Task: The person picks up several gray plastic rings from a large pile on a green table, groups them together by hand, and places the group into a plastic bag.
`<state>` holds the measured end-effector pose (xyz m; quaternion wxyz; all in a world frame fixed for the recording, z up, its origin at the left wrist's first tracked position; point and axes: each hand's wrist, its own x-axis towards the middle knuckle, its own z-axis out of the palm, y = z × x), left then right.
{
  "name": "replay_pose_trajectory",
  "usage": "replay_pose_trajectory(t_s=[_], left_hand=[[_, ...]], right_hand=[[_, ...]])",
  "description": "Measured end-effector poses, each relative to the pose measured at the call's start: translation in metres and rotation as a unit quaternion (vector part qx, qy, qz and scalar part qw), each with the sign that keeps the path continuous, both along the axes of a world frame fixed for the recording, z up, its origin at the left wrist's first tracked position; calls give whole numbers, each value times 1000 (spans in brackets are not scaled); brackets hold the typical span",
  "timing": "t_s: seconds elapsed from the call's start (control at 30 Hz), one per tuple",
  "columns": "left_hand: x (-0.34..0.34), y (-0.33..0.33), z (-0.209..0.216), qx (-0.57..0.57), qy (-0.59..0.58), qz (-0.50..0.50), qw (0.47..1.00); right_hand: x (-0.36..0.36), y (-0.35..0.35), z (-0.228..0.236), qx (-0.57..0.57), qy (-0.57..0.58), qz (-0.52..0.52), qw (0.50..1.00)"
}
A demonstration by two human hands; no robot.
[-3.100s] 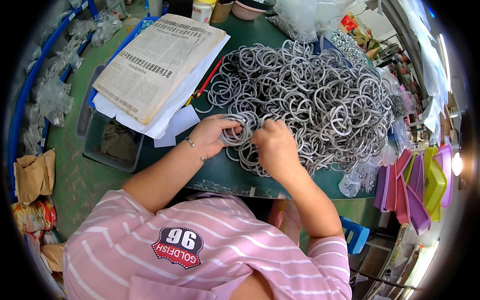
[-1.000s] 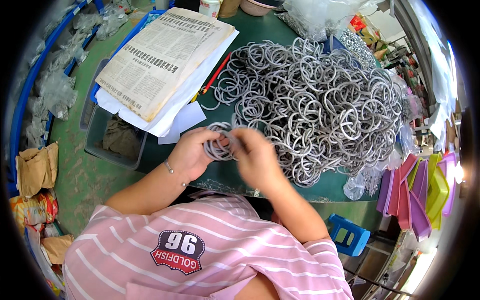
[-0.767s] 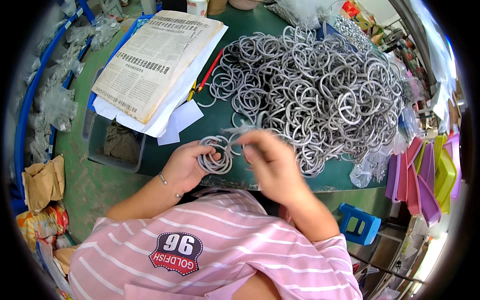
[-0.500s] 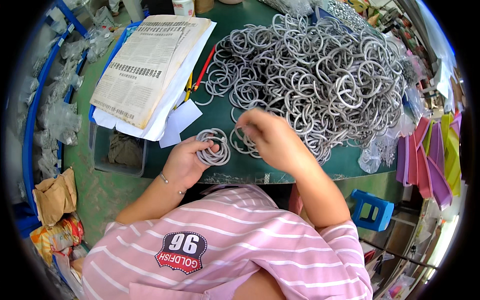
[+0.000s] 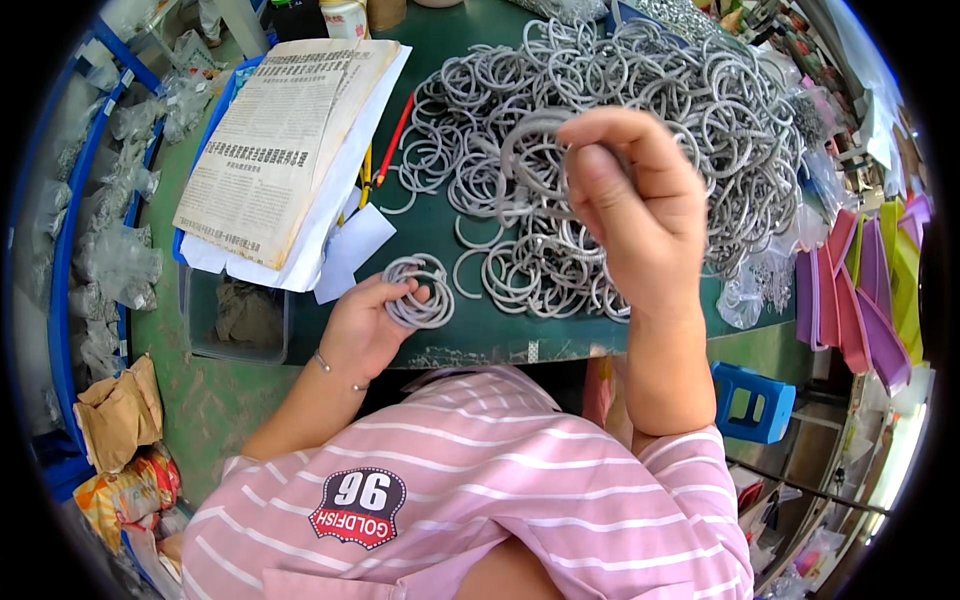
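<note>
From my remote seat, the rings in the big heap [image 5: 620, 130] read as dull grey metal, ribbed or coiled along their length, with a soft satin sheen and no mirror gloss. The small bundle of rings [image 5: 418, 292] under my left hand [image 5: 365, 325] has the same matt silvery finish, as does the ring [image 5: 530, 150] pinched by my right hand [image 5: 640, 200]. The tabletop [image 5: 440, 225] looks like smooth, flat dark green. The newspaper [image 5: 285, 140] is rough, yellowed paper; the sheets under it [image 5: 350, 245] are cleaner white paper. The bags at left [image 5: 115, 260] are crinkly clear plastic. My shirt [image 5: 480, 500] is soft striped cloth.
</note>
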<state>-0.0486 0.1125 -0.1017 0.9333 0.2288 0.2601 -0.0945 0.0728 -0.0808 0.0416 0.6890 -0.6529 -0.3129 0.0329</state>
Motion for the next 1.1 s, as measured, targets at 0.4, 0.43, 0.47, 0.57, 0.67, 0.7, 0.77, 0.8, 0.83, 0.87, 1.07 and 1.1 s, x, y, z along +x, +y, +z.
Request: replay_pose_trajectory(t_s=[0.4, 0.43, 0.47, 0.57, 0.67, 0.7, 0.77, 0.8, 0.83, 0.87, 1.07, 1.1], left_hand=[[20, -21, 8, -28, -2, -3, 1000], [22, -21, 1, -14, -5, -12, 1000], [24, -20, -5, -17, -2, -13, 1000], [27, -21, -4, -13, 4, -2, 1000], [26, -24, 19, -47, 48, 7, 998], [24, -21, 13, -41, 13, 5, 999], [16, -19, 18, 0, -51, -38, 998], [12, -18, 22, 19, -82, -58, 995], [10, -14, 23, 25, -117, -82, 989], [9, -15, 30, 77, -132, -105, 983], [13, -12, 50, 199, -165, -84, 962], [13, -14, 54, 213, -172, -41, 961]], right_hand=[[-11, 23, -41, -22, 206, 131, 970], [-8, 27, -53, -50, 200, 122, 971], [-6, 30, -67, -87, 150, 102, 980], [-20, 39, -85, -223, 9, 50, 974], [-40, 27, -110, -384, -176, 112, 899], [-45, 26, -115, -385, -208, 96, 894], [-48, 25, -121, -392, -240, 67, 886], [-49, 26, -122, -394, -206, 60, 894], [-47, 27, -122, -395, -170, 53, 901], [-45, 30, -122, -395, -135, 48, 908], [-23, 24, -129, -44, 150, 21, 987], [-20, 18, -125, -2, 182, 25, 983]])
